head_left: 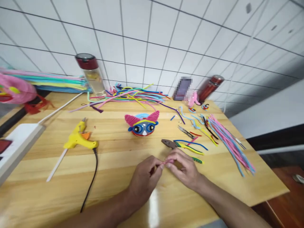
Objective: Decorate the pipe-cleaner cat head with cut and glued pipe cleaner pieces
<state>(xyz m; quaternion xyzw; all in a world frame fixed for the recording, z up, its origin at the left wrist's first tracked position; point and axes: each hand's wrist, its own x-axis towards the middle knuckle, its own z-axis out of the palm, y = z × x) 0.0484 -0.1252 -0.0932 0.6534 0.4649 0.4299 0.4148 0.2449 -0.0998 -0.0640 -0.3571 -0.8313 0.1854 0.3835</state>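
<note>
My left hand and my right hand meet low over the table, fingertips pinched close together. Between them runs a short pink pipe cleaner, mostly covered by the fingers. Just beyond my right hand lie pliers with yellow-green handles, partly hidden by that hand. Behind both hands sits a small craft animal head with pink ears, blue-ringed eyes and a red lower edge. Beside the pliers are a blue pipe cleaner piece and small thread snips.
A yellow glue gun with a white stick and black cord lies left, near a power strip. Pipe cleaners pile at the back; a bundle lies right. Two bottles and a phone stand by the tiled wall.
</note>
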